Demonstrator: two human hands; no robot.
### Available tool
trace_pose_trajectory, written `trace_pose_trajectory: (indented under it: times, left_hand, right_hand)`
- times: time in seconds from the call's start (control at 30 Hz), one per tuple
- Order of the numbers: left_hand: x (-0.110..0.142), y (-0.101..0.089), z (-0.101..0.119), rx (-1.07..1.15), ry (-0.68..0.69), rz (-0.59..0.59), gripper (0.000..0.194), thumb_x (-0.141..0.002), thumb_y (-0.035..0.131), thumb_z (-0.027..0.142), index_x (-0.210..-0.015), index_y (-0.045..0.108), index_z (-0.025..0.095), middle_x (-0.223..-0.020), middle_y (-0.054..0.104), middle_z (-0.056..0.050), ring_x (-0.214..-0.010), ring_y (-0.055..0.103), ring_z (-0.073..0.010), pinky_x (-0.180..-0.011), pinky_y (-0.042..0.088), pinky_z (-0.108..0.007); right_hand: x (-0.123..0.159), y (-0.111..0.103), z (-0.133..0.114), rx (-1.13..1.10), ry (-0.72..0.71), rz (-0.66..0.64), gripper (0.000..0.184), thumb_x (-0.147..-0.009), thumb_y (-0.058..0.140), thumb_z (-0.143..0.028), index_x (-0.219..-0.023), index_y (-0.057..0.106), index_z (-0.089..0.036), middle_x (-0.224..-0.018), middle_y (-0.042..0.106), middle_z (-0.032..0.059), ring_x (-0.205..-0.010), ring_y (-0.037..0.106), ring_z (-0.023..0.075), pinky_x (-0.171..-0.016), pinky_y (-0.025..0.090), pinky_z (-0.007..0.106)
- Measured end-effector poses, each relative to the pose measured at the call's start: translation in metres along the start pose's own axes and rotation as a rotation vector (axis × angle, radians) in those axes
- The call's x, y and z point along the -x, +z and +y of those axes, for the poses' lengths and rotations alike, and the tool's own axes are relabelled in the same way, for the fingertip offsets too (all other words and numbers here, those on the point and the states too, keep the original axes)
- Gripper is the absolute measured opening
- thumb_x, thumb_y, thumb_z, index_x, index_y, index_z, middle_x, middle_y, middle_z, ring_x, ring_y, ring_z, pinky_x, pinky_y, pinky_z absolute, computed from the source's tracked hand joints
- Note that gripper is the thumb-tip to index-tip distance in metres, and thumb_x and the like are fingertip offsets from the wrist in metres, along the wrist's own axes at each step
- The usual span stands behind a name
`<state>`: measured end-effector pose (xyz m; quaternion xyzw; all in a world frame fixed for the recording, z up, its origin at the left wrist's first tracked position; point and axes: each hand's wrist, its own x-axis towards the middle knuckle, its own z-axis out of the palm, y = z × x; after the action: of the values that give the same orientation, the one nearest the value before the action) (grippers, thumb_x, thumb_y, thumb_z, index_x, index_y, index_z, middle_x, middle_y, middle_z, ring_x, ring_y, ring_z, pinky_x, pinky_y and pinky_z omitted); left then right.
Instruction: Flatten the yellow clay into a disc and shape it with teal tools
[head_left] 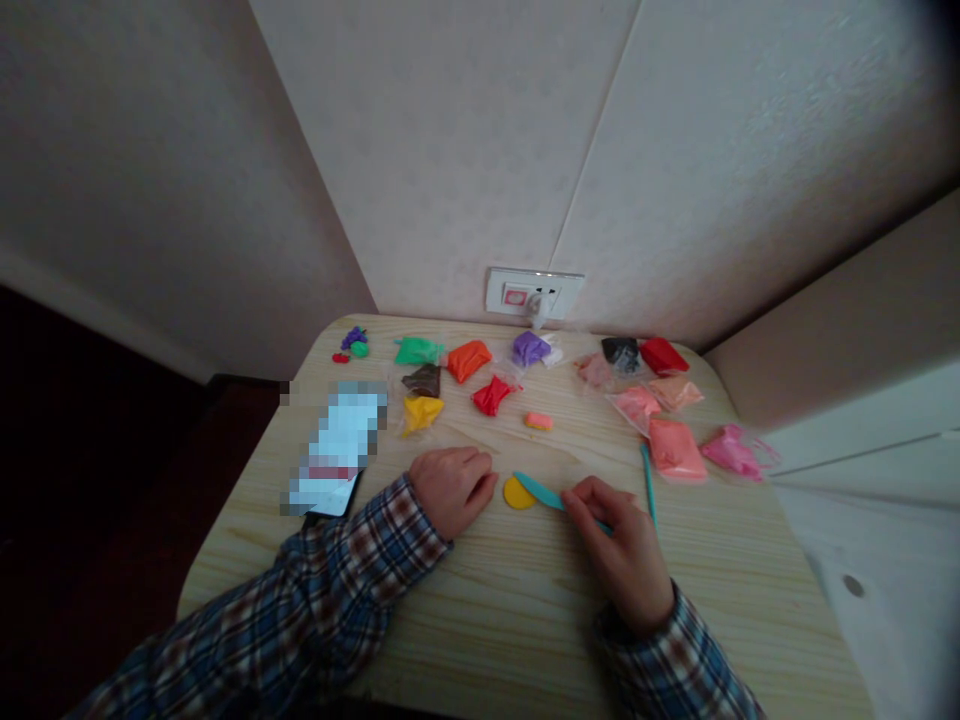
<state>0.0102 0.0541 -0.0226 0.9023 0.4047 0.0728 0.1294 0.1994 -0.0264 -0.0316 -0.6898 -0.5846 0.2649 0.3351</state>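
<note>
Yellow disc (517, 494): lies on the desk (487, 640), in front of the person; already flattened and roundish, apparently whole, with no finished cut showing.
Blue knife (541, 491): its blade overlaps the disc's upper right edge; whether it presses in, I cannot tell.
Knife's long axis: slanting, tip pointing left and away from the person, handle end running right and nearer.
Right hand (615, 548): fingers pinched around the knife.
Left hand (454, 490): fingers curled, just beside the disc; whether they hold anything is hidden.
Far left corner: purple cluster (354, 338), green piece (359, 350) and red piece (340, 357), seemingly already shaped.
</note>
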Motion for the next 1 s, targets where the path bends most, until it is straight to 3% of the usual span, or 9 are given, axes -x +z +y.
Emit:
trace_pose_trajectory:
  times: [0.5, 1.0]
  left_hand:
    - [-0.0006, -0.0017, 0.0013, -0.005, 0.003, -0.011, 0.019, -0.085, 0.046, 0.024, -0.068, 0.051, 0.018, -0.067, 0.057, -0.001, -0.064, 0.056, -0.0163, -0.056, 0.038, -0.027]
    - [-0.0001, -0.0014, 0.0007, -0.001, 0.006, -0.01, 0.02, -0.086, 0.046, 0.025, -0.068, 0.052, 0.018, -0.067, 0.057, -0.001, -0.063, 0.056, -0.0162, -0.055, 0.037, -0.026]
  right_hand:
    - [-0.0006, -0.0007, -0.0015, 0.025, -0.03, -0.01, 0.035, -0.084, 0.045, -0.043, -0.058, 0.048, -0.021, -0.047, 0.046, -0.0048, -0.049, 0.045, 0.0116, -0.06, 0.034, 0.027]
    - [0.0017, -0.0011, -0.0009, 0.084, -0.11, -0.087, 0.032, -0.087, 0.043, -0.041, -0.063, 0.053, -0.021, -0.055, 0.055, -0.0039, -0.056, 0.049, 0.0129, -0.067, 0.031, 0.03]
